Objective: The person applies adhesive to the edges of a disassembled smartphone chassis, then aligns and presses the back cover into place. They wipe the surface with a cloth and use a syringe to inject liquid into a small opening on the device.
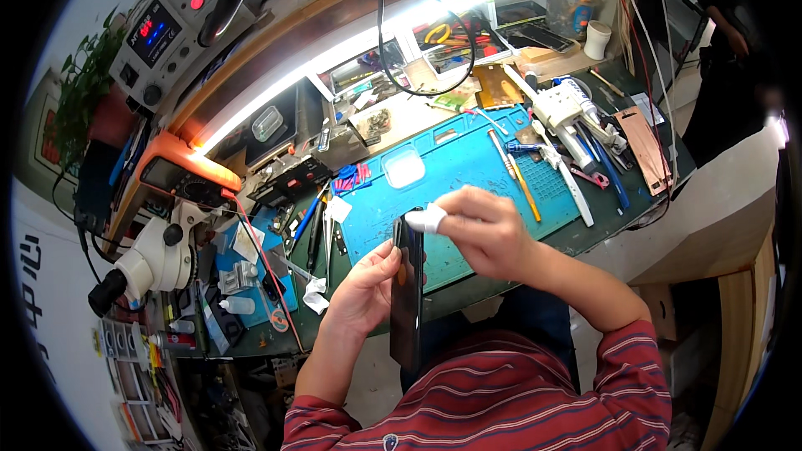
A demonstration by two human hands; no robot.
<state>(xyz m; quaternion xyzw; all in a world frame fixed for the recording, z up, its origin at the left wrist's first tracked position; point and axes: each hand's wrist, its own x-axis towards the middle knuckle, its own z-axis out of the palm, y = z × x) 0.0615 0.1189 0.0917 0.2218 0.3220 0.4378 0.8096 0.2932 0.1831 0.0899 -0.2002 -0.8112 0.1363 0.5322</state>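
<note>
Head view looks down on the dark phone [407,292] that I hold on edge in front of my chest, above the near edge of the bench, its long side running away from me and its top end over the blue mat [468,167]. My left hand [365,288] cups it from the left, with fingers curled closed around its side and back. My right hand [484,230] comes in from the right, and its fingers are pinched shut on a small white wad [428,219], which presses against the top end of the phone. Beyond my hands the blue mat covers the middle of the bench; a yellow-handled tool [526,192] and a white plastic tool [576,192] lie on its right part, with more hand tools just beyond them. To the left of the mat sit a white microscope [154,259], small bottles and crumpled bits of white paper [316,294]. Farther back on the left are an orange meter [180,171] and a grey power supply [167,29] with a lit display. A light strip [368,42] runs along the shelf behind the bench. My striped red sleeves [618,367] fill the bottom of the picture.
</note>
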